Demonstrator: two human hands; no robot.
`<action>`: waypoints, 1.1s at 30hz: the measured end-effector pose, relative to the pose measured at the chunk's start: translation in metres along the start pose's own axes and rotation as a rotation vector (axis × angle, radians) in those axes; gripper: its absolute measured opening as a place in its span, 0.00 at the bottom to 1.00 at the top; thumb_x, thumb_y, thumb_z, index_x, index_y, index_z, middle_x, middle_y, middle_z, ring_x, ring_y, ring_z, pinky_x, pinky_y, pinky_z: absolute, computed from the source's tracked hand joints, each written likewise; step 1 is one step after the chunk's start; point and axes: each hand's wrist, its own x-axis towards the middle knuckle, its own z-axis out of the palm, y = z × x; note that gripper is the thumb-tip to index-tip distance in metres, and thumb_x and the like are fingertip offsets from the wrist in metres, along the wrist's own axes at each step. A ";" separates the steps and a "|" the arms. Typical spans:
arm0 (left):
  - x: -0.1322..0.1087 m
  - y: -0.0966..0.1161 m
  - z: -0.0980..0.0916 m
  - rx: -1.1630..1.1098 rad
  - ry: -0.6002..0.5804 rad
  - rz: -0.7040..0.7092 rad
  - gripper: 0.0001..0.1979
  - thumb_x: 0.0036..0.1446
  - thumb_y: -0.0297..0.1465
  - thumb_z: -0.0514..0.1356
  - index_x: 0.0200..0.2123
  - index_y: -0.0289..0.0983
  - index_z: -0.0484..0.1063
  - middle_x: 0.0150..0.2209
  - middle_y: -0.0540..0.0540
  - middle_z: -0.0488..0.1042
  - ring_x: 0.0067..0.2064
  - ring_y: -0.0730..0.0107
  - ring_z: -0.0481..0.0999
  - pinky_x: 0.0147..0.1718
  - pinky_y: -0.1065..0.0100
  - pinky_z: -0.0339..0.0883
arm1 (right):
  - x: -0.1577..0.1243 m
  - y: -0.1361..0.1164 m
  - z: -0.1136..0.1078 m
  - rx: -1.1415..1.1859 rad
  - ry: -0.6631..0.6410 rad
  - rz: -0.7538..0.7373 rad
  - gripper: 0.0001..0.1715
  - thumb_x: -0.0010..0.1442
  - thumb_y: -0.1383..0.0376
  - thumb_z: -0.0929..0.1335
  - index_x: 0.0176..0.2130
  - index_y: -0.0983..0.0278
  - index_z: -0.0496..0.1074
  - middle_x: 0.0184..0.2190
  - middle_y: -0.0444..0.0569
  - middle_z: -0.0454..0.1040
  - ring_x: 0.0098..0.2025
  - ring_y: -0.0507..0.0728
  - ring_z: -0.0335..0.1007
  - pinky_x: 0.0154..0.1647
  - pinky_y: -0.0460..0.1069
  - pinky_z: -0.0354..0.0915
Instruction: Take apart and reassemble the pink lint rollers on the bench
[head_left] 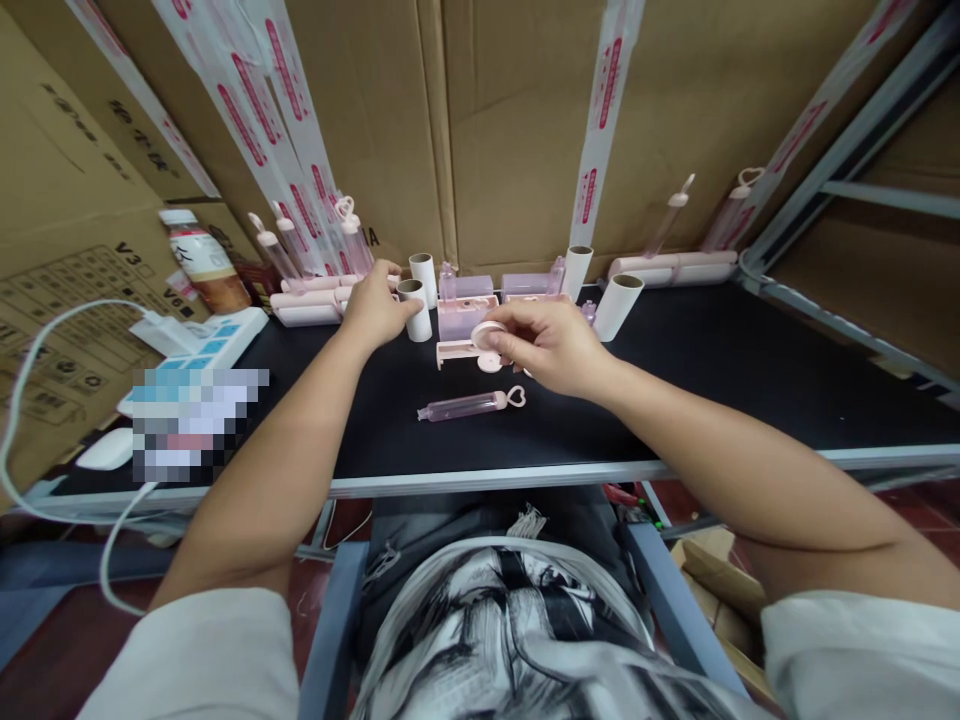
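Note:
My right hand point(551, 345) pinches a small pale pink round disc point(489, 334) between thumb and fingers, above the middle of the table. Below it lie a pink tray-like part point(456, 350) and another round pink piece point(490, 363). My left hand point(375, 308) reaches over the left side, thumb and fingers apart, beside a white tube point(418, 325); whether it touches the tube I cannot tell. In front lies a clear pinkish bubble-wand-like tube point(465, 406) with a heart-shaped loop. Behind stand translucent pink cases point(469, 317), partly hidden by my right hand.
White tubes point(619, 308) stand at the right and back. Pink cases with upright heart-topped wands sit at back left point(307, 305) and back right point(675, 268). On the left are a bottle point(206, 265), a power strip point(217, 345) and a white cable point(15, 400). Cardboard point(510, 130) walls the back.

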 end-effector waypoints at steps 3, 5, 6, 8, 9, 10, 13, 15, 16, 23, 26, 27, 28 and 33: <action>0.006 0.001 -0.001 -0.147 0.129 0.086 0.24 0.48 0.32 0.73 0.49 0.40 0.72 0.44 0.44 0.80 0.46 0.57 0.80 0.53 0.54 0.75 | 0.000 0.003 0.001 -0.023 0.087 -0.068 0.11 0.71 0.61 0.71 0.44 0.63 0.84 0.32 0.46 0.81 0.29 0.53 0.75 0.33 0.50 0.69; 0.005 0.007 -0.004 -0.309 0.176 0.219 0.23 0.50 0.32 0.70 0.50 0.39 0.72 0.46 0.44 0.80 0.46 0.60 0.80 0.51 0.58 0.76 | -0.001 0.003 0.001 -0.030 0.167 -0.117 0.12 0.71 0.61 0.71 0.48 0.61 0.85 0.35 0.47 0.84 0.32 0.55 0.78 0.35 0.51 0.72; 0.002 0.012 -0.006 -0.380 0.164 0.295 0.24 0.51 0.32 0.69 0.51 0.39 0.72 0.47 0.44 0.80 0.45 0.61 0.80 0.49 0.59 0.76 | -0.001 0.003 0.001 -0.043 0.211 -0.149 0.12 0.71 0.62 0.71 0.49 0.60 0.86 0.37 0.48 0.85 0.35 0.56 0.80 0.38 0.52 0.74; -0.011 0.025 -0.009 -0.474 0.080 0.439 0.24 0.52 0.35 0.69 0.53 0.39 0.73 0.48 0.44 0.80 0.45 0.62 0.81 0.46 0.61 0.76 | 0.000 0.002 -0.002 -0.079 0.305 -0.228 0.12 0.71 0.64 0.72 0.49 0.58 0.87 0.40 0.49 0.86 0.40 0.58 0.83 0.43 0.54 0.76; -0.020 0.032 -0.009 -0.496 0.021 0.505 0.24 0.53 0.37 0.69 0.53 0.39 0.74 0.49 0.43 0.80 0.45 0.61 0.81 0.44 0.61 0.76 | 0.000 0.002 -0.004 -0.099 0.351 -0.264 0.12 0.70 0.65 0.72 0.49 0.57 0.87 0.42 0.49 0.87 0.42 0.59 0.83 0.45 0.55 0.77; -0.029 0.039 -0.008 -0.514 -0.046 0.559 0.24 0.53 0.39 0.69 0.52 0.38 0.75 0.49 0.43 0.81 0.46 0.60 0.81 0.43 0.61 0.76 | 0.000 0.001 -0.005 -0.119 0.391 -0.289 0.13 0.70 0.65 0.72 0.49 0.56 0.87 0.43 0.49 0.87 0.44 0.59 0.84 0.46 0.55 0.77; -0.053 0.054 -0.001 -0.593 -0.291 0.604 0.30 0.54 0.40 0.70 0.59 0.40 0.73 0.46 0.44 0.81 0.40 0.63 0.82 0.38 0.64 0.75 | 0.000 0.002 -0.009 -0.182 0.448 -0.296 0.13 0.70 0.65 0.72 0.50 0.54 0.87 0.47 0.49 0.87 0.47 0.61 0.84 0.49 0.57 0.79; -0.061 0.059 0.006 -0.646 -0.389 0.592 0.34 0.54 0.39 0.71 0.63 0.42 0.69 0.44 0.46 0.81 0.36 0.67 0.81 0.34 0.67 0.72 | 0.000 0.003 -0.008 -0.209 0.431 -0.285 0.15 0.70 0.65 0.72 0.50 0.53 0.87 0.48 0.49 0.87 0.48 0.61 0.84 0.51 0.58 0.79; -0.063 0.059 0.009 -0.666 -0.412 0.587 0.35 0.54 0.39 0.71 0.63 0.42 0.67 0.43 0.47 0.81 0.35 0.68 0.80 0.33 0.68 0.71 | 0.000 0.003 -0.008 -0.216 0.415 -0.281 0.16 0.69 0.66 0.72 0.50 0.53 0.88 0.48 0.49 0.87 0.48 0.61 0.84 0.51 0.57 0.79; -0.061 0.057 0.015 -0.755 -0.436 0.582 0.33 0.55 0.40 0.73 0.60 0.44 0.64 0.40 0.50 0.80 0.35 0.71 0.79 0.32 0.70 0.68 | 0.000 0.006 -0.006 -0.231 0.376 -0.271 0.21 0.66 0.71 0.68 0.50 0.55 0.88 0.48 0.49 0.88 0.49 0.61 0.86 0.52 0.58 0.80; -0.062 0.058 0.015 -0.774 -0.442 0.567 0.33 0.57 0.44 0.73 0.60 0.44 0.64 0.40 0.49 0.79 0.35 0.71 0.79 0.33 0.69 0.69 | 0.000 0.004 -0.008 -0.218 0.347 -0.280 0.22 0.66 0.71 0.68 0.50 0.55 0.88 0.48 0.48 0.88 0.50 0.61 0.86 0.53 0.59 0.80; -0.062 0.058 0.015 -0.779 -0.432 0.554 0.33 0.57 0.45 0.73 0.59 0.44 0.64 0.40 0.49 0.79 0.35 0.70 0.79 0.33 0.68 0.70 | 0.000 0.003 -0.008 -0.213 0.339 -0.272 0.22 0.66 0.70 0.68 0.50 0.54 0.88 0.48 0.48 0.88 0.50 0.62 0.86 0.54 0.59 0.80; -0.062 0.058 0.015 -0.780 -0.415 0.539 0.33 0.57 0.46 0.73 0.59 0.45 0.64 0.41 0.49 0.78 0.35 0.70 0.79 0.34 0.67 0.71 | 0.000 0.002 -0.008 -0.209 0.334 -0.262 0.21 0.66 0.69 0.68 0.50 0.54 0.88 0.49 0.48 0.88 0.51 0.62 0.86 0.55 0.60 0.80; -0.063 0.060 0.013 -0.728 -0.309 0.527 0.36 0.57 0.53 0.71 0.60 0.46 0.62 0.41 0.48 0.77 0.38 0.67 0.80 0.38 0.64 0.74 | -0.003 -0.003 -0.006 -0.207 0.318 -0.220 0.18 0.69 0.62 0.69 0.53 0.53 0.87 0.54 0.50 0.86 0.57 0.67 0.83 0.63 0.66 0.77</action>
